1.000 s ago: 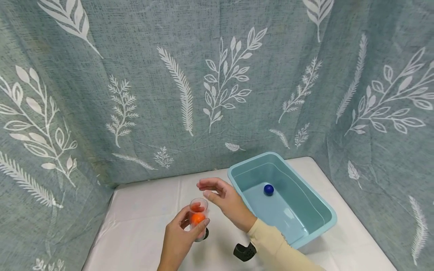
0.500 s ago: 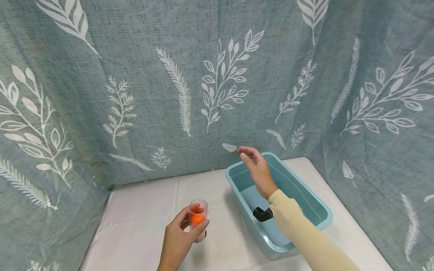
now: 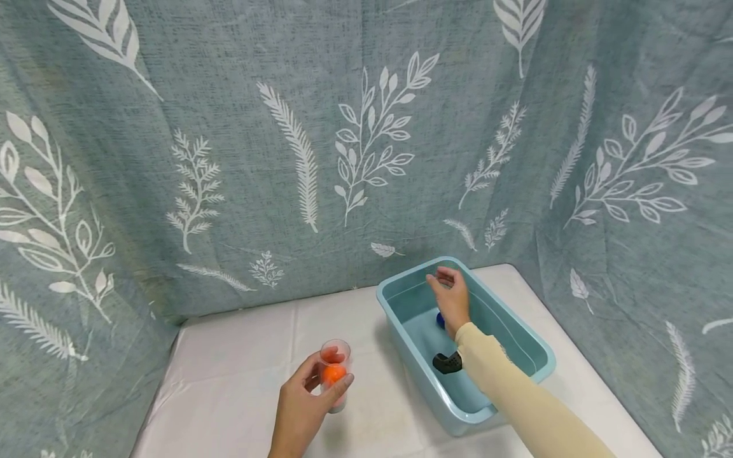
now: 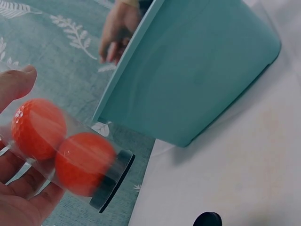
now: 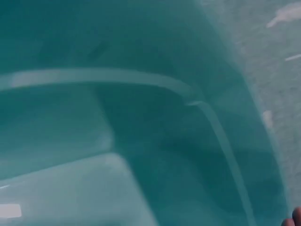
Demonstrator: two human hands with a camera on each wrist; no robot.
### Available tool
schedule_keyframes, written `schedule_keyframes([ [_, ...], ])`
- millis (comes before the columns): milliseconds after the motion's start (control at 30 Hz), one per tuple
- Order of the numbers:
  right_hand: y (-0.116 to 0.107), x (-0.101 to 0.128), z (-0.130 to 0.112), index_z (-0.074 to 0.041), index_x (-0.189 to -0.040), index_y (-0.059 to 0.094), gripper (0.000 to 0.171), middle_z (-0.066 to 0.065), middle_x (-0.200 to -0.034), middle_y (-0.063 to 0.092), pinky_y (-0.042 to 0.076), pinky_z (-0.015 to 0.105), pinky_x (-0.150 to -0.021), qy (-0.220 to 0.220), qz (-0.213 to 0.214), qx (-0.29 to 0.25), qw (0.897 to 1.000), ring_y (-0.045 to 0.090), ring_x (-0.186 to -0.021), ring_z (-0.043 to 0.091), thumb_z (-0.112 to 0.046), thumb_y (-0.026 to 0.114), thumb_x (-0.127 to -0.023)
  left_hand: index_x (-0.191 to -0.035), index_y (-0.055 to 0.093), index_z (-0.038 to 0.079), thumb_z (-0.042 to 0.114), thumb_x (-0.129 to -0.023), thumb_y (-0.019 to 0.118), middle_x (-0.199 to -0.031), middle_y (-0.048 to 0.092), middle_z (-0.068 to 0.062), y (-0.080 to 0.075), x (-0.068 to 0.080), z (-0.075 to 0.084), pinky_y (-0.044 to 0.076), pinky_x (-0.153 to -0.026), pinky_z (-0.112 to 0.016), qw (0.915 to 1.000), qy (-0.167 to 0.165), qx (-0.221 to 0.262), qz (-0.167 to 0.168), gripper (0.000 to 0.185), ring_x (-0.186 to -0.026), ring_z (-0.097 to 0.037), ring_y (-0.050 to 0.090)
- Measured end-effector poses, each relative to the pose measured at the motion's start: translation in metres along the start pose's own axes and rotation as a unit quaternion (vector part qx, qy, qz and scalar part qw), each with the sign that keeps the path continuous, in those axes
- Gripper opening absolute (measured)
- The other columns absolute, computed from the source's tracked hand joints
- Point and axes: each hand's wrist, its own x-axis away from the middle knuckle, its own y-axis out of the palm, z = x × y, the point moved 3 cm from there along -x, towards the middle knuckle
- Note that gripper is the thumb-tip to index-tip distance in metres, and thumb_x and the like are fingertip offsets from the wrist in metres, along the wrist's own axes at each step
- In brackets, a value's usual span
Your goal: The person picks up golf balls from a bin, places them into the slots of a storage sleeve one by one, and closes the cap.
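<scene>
My left hand (image 3: 303,397) grips a clear plastic tube (image 3: 342,395) above the white tabletop. Two orange balls (image 4: 84,162) sit one against the other inside it, beside its black end cap (image 4: 112,181), in the left wrist view. Over the light blue plastic basin (image 3: 420,372), my right hand (image 3: 452,300) reaches in with bent, parted fingers and nothing visible between them. A dark blue ball (image 3: 440,320) lies on the basin floor, partly hidden behind that hand. The right wrist view shows mostly the basin's inner wall (image 5: 155,122), with fingertips (image 5: 296,217) at its corner.
A white cloth (image 3: 240,381) covers the table. Leaf-patterned curtains (image 3: 258,159) hang behind it and along both sides. A black wrist-worn device (image 3: 448,362) shows at the right sleeve. A small black rounded object (image 4: 207,219) appears at the lower edge of the left wrist view.
My right hand has moved from beside the tube, rightward across the basin's rim, and then down into the basin near the blue ball. The left hand keeps holding the tube in nearly the same place.
</scene>
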Motion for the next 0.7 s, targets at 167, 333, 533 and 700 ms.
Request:
schedule_keyframes([
  [167, -0.003, -0.006, 0.028, 0.000, -0.139, 0.049, 0.048, 0.017, -0.137, 0.049, 0.041, 0.049, -0.108, 0.023, 0.027, 0.037, 0.999, 0.045, -0.129, 0.033, -0.018, 0.068, -0.099, -0.112, 0.071, 0.019, 0.046, -0.076, 0.089, -0.111, 0.070, 0.002, 0.003, -0.002, 0.000, 0.055, -0.097, -0.039, 1.0000, -0.006, -0.004, -0.003, 0.049, -0.105, -0.020, 0.067],
  [333, -0.002, -0.008, 0.048, 0.003, -0.138, 0.047, 0.049, 0.020, -0.137, 0.045, 0.040, 0.051, -0.107, 0.034, 0.025, 0.085, 0.995, 0.043, -0.129, 0.038, -0.017, 0.067, -0.098, -0.115, 0.071, 0.018, 0.046, -0.075, 0.089, -0.112, 0.071, 0.001, 0.005, -0.005, -0.001, 0.055, -0.097, -0.039, 0.9999, -0.013, -0.008, 0.000, 0.052, -0.105, -0.021, 0.067],
  [533, -0.002, -0.011, 0.065, 0.004, -0.138, 0.046, 0.051, 0.023, -0.136, 0.044, 0.041, 0.054, -0.106, 0.051, 0.025, 0.152, 0.987, 0.044, -0.127, 0.041, -0.017, 0.068, -0.097, -0.121, 0.070, 0.015, 0.047, -0.075, 0.089, -0.116, 0.071, -0.004, 0.006, -0.008, 0.000, 0.054, -0.098, -0.041, 0.9995, -0.029, -0.015, -0.001, 0.059, -0.108, -0.024, 0.066],
  [700, -0.006, -0.011, 0.076, 0.005, -0.140, 0.045, 0.055, 0.025, -0.137, 0.045, 0.039, 0.054, -0.108, 0.066, 0.018, 0.210, 0.975, 0.041, -0.129, 0.042, -0.014, 0.071, -0.095, -0.131, 0.066, 0.012, 0.049, -0.075, 0.088, -0.122, 0.069, -0.006, 0.009, -0.008, 0.000, 0.054, -0.097, -0.042, 0.9989, -0.043, -0.015, -0.010, 0.070, -0.111, -0.027, 0.066],
])
